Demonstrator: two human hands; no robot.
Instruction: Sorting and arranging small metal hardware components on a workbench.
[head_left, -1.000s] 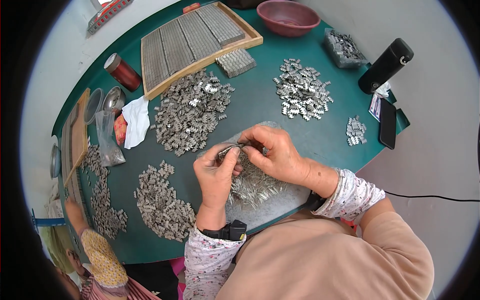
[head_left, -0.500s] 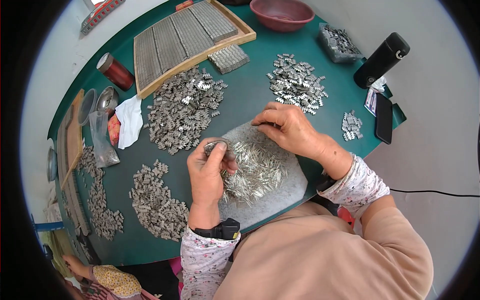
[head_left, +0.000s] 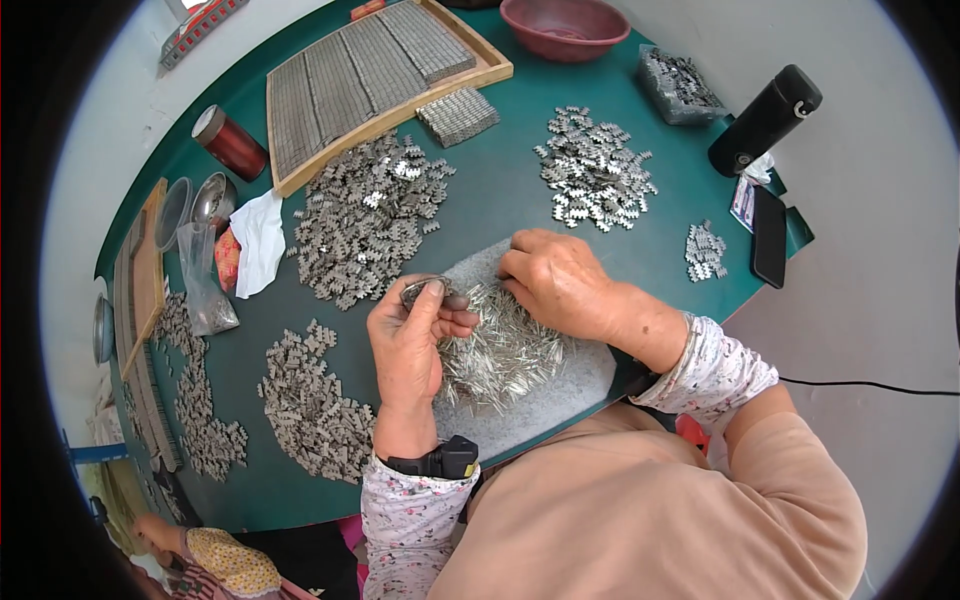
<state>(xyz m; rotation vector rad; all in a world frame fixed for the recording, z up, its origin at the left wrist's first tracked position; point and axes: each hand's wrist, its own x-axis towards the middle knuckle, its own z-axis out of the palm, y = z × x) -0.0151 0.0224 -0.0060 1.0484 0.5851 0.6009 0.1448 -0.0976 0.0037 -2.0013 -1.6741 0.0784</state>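
– how are the edges, the room to move?
– the grey mat (head_left: pixel 590 378) lies just beside the near edge of the green table (head_left: pixel 490 190); tabletop shows between it and the far shiny heap (head_left: pixel 596 175).
– any writing?
– a printed card (head_left: pixel 742 203) beside the phone (head_left: pixel 768 238) at right, too small to read.
– and the hands?
– the left hand (head_left: pixel 408 345) pinches a dark metal piece (head_left: pixel 411 291), far-left of the thin pins (head_left: pixel 505 355). the right hand (head_left: pixel 560 285) is over the pins' far side; i can't tell whether its fingertips are closed.

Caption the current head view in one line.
Left hand grips a dark metal piece; right hand is at a pile of silvery pins on a grey mat.
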